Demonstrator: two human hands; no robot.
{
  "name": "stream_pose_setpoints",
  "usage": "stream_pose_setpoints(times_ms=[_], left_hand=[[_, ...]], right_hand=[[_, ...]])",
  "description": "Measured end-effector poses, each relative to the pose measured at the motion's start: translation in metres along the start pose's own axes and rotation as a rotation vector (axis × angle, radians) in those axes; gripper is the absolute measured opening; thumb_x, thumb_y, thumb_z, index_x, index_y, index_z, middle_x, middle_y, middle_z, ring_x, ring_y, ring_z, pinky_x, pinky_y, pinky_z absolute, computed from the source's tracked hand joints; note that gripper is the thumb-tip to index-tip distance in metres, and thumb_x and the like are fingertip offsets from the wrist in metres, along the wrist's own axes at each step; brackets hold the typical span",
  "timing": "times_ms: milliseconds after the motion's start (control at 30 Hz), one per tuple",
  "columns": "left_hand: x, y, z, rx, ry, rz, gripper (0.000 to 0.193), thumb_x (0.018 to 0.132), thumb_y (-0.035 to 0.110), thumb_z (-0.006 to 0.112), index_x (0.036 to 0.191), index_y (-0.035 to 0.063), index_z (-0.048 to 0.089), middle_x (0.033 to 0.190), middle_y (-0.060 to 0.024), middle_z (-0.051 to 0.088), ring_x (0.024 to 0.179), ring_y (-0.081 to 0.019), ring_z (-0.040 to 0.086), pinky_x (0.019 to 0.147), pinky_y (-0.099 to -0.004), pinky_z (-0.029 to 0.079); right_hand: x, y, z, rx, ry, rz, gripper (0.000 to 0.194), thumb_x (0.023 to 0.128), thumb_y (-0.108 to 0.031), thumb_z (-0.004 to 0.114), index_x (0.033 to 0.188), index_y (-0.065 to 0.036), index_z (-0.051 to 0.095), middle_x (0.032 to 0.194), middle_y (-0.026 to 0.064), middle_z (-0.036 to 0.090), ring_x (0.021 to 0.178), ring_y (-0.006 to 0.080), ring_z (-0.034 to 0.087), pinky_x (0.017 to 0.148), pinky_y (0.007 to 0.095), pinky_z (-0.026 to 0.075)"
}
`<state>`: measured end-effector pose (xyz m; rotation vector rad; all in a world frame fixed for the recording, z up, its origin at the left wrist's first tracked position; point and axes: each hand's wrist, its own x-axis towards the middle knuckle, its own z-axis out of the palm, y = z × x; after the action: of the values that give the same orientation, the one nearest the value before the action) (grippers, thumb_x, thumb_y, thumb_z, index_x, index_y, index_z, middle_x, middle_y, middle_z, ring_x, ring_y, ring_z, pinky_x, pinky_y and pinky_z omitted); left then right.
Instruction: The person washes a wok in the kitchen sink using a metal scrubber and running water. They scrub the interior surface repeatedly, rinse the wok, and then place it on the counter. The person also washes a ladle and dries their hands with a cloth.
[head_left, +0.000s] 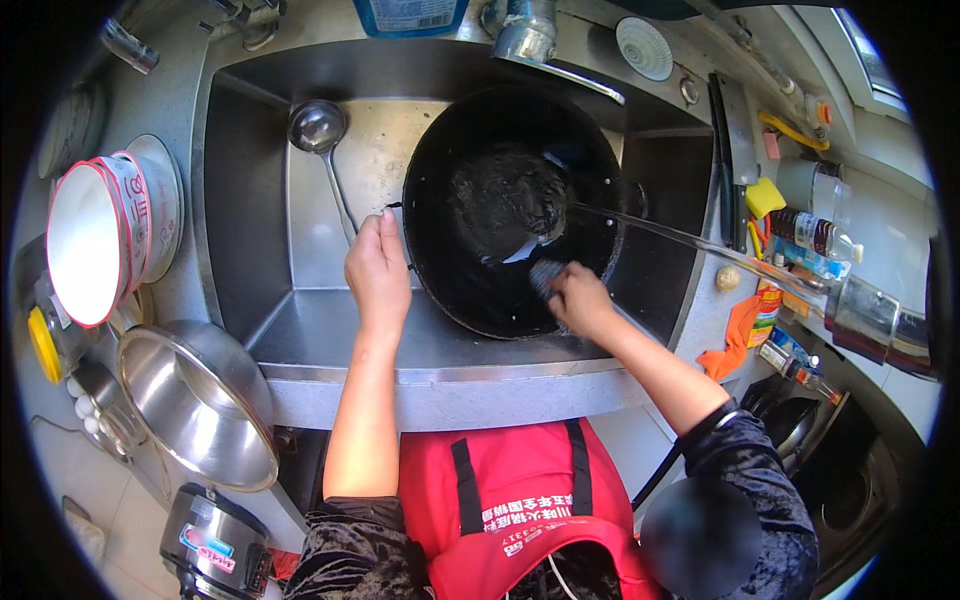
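A black wok (517, 307) sits in a stainless steel sink (247, 202), with rippling water in its bottom. My left hand (379, 259) is closed around the wok's left-side handle, which it mostly hides. Between the fingers of my right hand (585, 296) is a dark scrubber (547, 279), pressed to the near right part of the wok's inner wall. A stream of water (697, 244) falls into the wok from a chrome faucet spout (862, 319) at the right. Left of the wok, a metal ladle (330, 161) lies in the sink.
Stacked bowls (86, 240) and a steel basin (199, 405) stand on the left counter. A rice cooker (214, 544) is below them. Along the right counter are a cleaver (739, 135), a yellow sponge (765, 196), an orange cloth (731, 345) and bottles (814, 232).
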<state>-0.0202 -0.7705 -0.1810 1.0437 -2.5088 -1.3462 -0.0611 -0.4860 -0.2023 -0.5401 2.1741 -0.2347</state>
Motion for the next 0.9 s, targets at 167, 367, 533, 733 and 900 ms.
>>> stream_pose_setpoints(times_ms=[167,367,533,733,900], left_hand=[[0.002,0.004,0.004,0.022,0.01,0.044,0.04,0.103,0.029,0.046,0.076,-0.0001,0.049,0.066,-0.0211,0.051,0.061,-0.0408,0.049,0.058,-0.0448,0.04],[0.004,0.007,-0.001,0.0,-0.024,0.028,0.041,0.103,0.029,0.046,0.075,-0.0005,0.047,0.065,-0.0212,0.05,0.06,-0.0405,0.047,0.057,-0.0451,0.039],[0.004,0.01,0.003,-0.014,-0.01,0.052,0.04,0.103,0.028,0.045,0.074,-0.0006,0.047,0.064,-0.021,0.048,0.059,-0.0398,0.045,0.057,-0.0445,0.038],[0.001,0.011,0.002,-0.045,0.019,0.053,0.04,0.103,0.028,0.045,0.074,-0.0009,0.047,0.063,-0.021,0.048,0.058,-0.0393,0.045,0.056,-0.044,0.038],[0.002,0.01,0.004,-0.033,0.016,0.031,0.041,0.103,0.029,0.046,0.075,-0.0007,0.047,0.063,-0.021,0.047,0.058,-0.0382,0.043,0.056,-0.0429,0.038]], right_hand=[[0.021,-0.09,0.028,0.485,0.124,-0.133,0.044,0.086,-0.017,0.059,0.125,0.004,0.06,0.121,0.023,0.058,0.112,0.0367,0.057,0.098,0.0409,0.047],[0.035,0.044,-0.017,-0.23,-0.046,-0.196,0.037,0.076,-0.007,0.062,0.113,-0.007,0.068,0.111,0.0169,0.059,0.1,0.0348,0.057,0.088,0.0404,0.05],[0.135,0.043,-0.007,-0.072,0.653,0.038,0.041,0.077,-0.009,0.069,0.115,-0.005,0.053,0.107,0.0184,0.057,0.1,0.0392,0.058,0.085,0.0455,0.05],[0.093,-0.117,0.032,0.809,0.489,-0.155,0.039,0.09,-0.017,0.065,0.12,-0.001,0.047,0.11,0.0235,0.06,0.105,0.0393,0.059,0.09,0.0418,0.047],[0.005,-0.004,0.016,0.351,0.075,-0.531,0.024,0.086,-0.012,0.063,0.11,-0.007,0.062,0.105,0.014,0.061,0.103,0.0327,0.06,0.088,0.04,0.05]])
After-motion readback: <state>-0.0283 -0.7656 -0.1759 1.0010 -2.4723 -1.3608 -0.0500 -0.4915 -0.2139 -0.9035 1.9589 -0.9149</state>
